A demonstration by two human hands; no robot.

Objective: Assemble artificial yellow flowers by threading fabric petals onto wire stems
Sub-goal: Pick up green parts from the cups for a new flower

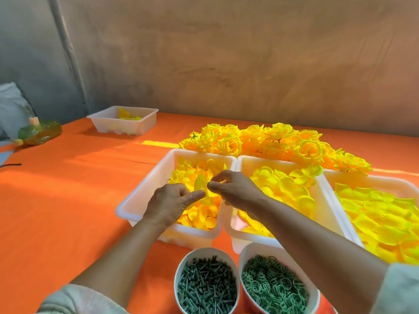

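- Head view: left hand (173,201) and right hand (234,189) both pinch one thin yellow fabric petal (200,183) above the white plastic tray (140,196) of petals
- Risk, I think: the soft petal may crumple or slip back into the tray if either pinch loosens

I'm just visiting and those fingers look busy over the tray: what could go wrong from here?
The left hand and right hand pinch one thin petal between them; it might slip back into the white tray among look-alike petals. The right forearm crosses just above the bowl of green rings, so pulling back could knock it over.
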